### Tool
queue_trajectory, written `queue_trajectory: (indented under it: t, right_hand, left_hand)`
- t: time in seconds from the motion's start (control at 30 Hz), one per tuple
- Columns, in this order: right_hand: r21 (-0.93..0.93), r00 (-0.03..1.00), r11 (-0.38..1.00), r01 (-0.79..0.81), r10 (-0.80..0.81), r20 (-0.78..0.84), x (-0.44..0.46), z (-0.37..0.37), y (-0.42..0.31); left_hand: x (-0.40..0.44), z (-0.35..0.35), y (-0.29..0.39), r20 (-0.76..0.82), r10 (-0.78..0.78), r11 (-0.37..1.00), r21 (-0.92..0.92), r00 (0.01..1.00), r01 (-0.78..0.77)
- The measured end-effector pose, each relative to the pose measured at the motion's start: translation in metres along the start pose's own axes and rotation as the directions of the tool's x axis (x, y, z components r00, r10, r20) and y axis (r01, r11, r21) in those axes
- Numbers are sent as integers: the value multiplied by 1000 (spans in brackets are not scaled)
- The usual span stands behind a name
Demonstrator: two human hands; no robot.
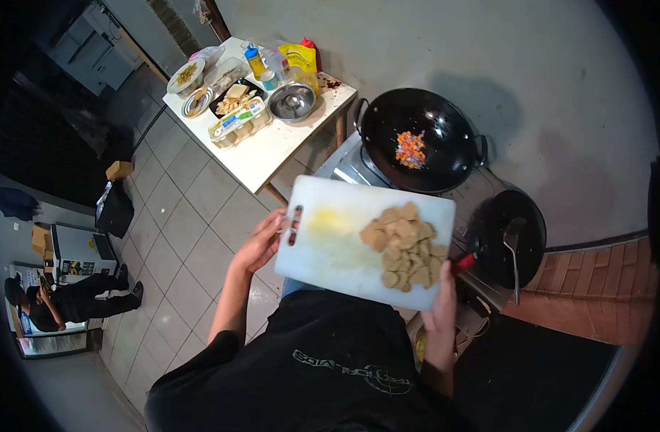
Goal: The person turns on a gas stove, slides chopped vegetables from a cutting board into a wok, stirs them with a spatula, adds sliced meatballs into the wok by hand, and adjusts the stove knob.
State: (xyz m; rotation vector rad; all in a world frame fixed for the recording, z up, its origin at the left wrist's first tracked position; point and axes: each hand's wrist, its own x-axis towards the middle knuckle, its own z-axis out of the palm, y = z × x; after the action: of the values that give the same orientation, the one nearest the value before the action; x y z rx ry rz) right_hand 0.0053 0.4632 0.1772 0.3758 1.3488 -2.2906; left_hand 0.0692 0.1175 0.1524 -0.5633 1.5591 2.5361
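Both my hands carry a white cutting board [330, 248], held up in front of my body. My left hand [261, 241] grips its left end by the handle slot, and my right hand [443, 302] holds the lower right corner. Thin brownish slices [405, 248] are heaped on the board's right half; a yellow stain marks the left. Just beyond the board, a black wok [452, 137] sits on a stove [362, 165]. Chopped orange and purple pieces [410, 150] lie inside the wok.
A second black pan [495, 245] with a metal spatula [513, 252] is at the right. The white table [261, 165] at the upper left holds a steel bowl [292, 103], an egg carton [240, 124], plates and bottles. Another person [78, 299] stands far left.
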Motion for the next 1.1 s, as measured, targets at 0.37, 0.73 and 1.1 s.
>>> queue_trajectory:
  t: [0.37, 0.73, 1.1]
  right_hand:
    - [-189, 990, 974, -122, 132, 41, 143, 209, 212]
    - [-754, 996, 652, -80, 31, -80, 292, 250, 322]
    - [-706, 993, 707, 36, -107, -56, 357, 267, 337]
  left_hand:
    - [32, -295, 29, -277, -25, 996, 79, 961, 49]
    - [133, -420, -29, -439, -33, 999, 12, 898, 42]
    - [161, -437, -41, -495, -84, 996, -74, 865, 54]
